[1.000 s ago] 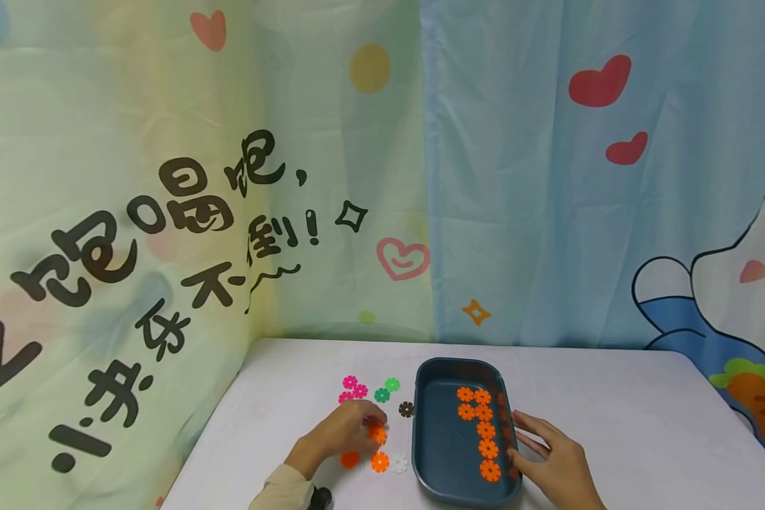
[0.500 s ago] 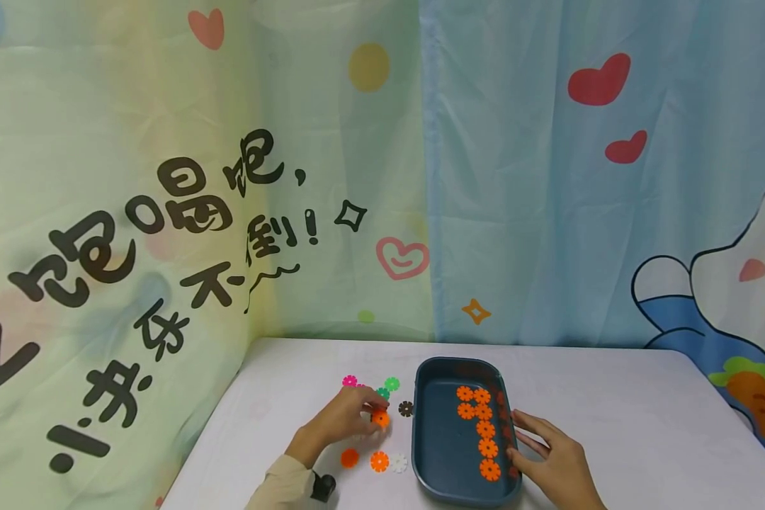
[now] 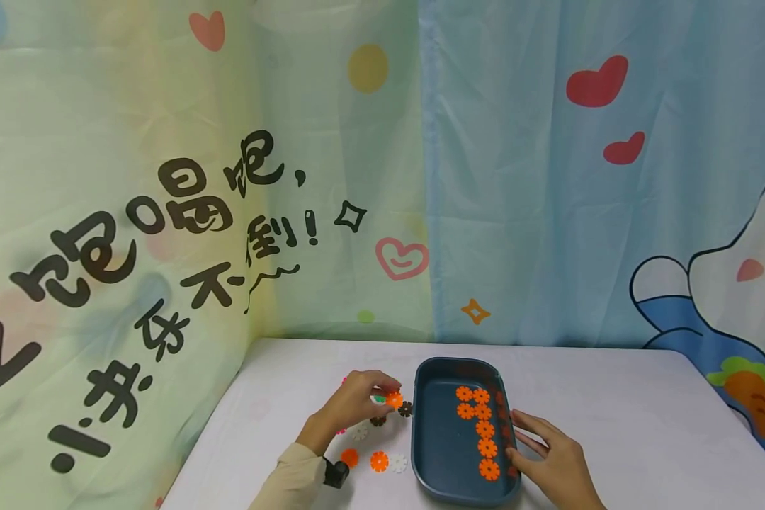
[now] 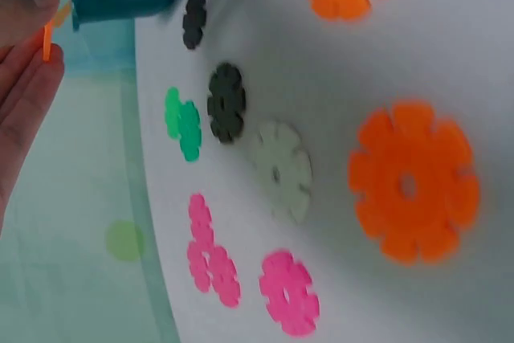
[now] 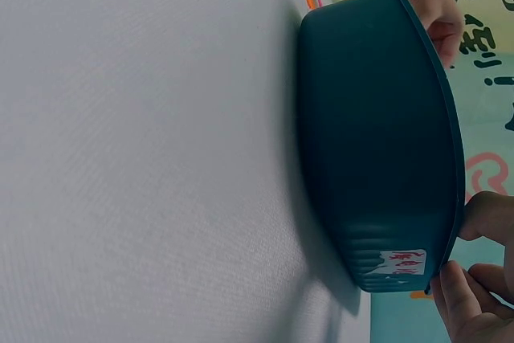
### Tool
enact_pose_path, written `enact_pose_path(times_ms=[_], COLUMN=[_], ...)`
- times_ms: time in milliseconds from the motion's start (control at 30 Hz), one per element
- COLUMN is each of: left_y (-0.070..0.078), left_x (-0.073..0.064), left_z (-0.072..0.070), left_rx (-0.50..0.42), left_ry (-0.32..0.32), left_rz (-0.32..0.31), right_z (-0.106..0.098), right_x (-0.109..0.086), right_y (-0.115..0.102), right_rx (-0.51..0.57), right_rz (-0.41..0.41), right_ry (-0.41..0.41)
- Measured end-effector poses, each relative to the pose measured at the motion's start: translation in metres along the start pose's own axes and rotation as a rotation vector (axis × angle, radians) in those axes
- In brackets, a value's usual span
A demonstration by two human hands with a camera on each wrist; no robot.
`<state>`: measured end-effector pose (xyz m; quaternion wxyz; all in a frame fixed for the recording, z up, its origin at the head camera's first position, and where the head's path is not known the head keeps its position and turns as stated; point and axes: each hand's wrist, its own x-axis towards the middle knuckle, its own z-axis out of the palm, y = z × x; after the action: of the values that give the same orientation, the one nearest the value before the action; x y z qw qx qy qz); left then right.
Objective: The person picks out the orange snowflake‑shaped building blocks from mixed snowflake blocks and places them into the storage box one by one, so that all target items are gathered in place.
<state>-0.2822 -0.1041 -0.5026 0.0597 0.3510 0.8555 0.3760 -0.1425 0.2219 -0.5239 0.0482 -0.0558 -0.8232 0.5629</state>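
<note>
My left hand point(image 3: 350, 402) pinches an orange flower-shaped plastic disc point(image 3: 394, 400) just left of the tray's left rim. In the left wrist view that disc point(image 4: 48, 38) is seen edge-on between thumb and fingertips. The dark blue oblong tray point(image 3: 436, 453) stands on the table, with several orange discs point(image 3: 486, 429) inside along its right part. With thumb and fingers my right hand point(image 3: 557, 460) grips the tray's right rim; the right wrist view shows the tray's outer wall point(image 5: 369, 118) beside that hand point(image 5: 482, 271).
On the white table point(image 3: 612, 404) left of the tray lie loose orange discs point(image 3: 379, 462), a clear white one point(image 3: 398, 464) and a black one point(image 3: 406, 409). Pink discs point(image 4: 289, 291) and green discs point(image 4: 189, 130) lie farther back. A printed curtain point(image 3: 497, 177) hangs behind.
My left hand has moved away from me and right toward the tray, carrying the orange disc, uncovering a white and a black disc. The right hand and tray stay put.
</note>
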Motion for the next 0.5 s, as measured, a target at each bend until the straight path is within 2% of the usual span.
enact_pose_path(times_ms=[200, 500], left_y=[0.007, 0.019], left_x=[0.007, 0.019], left_z=[0.008, 0.025], left_rx=[-0.062, -0.127], left_ry=[0.027, 0.034], left_rz=[0.017, 0.062], right_z=[0.001, 0.001], right_x=[0.0, 0.0], right_y=[-0.001, 0.0], right_rx=[-0.001, 0.006], right_rz=[0.003, 0.025], right_ry=[0.0, 0.003])
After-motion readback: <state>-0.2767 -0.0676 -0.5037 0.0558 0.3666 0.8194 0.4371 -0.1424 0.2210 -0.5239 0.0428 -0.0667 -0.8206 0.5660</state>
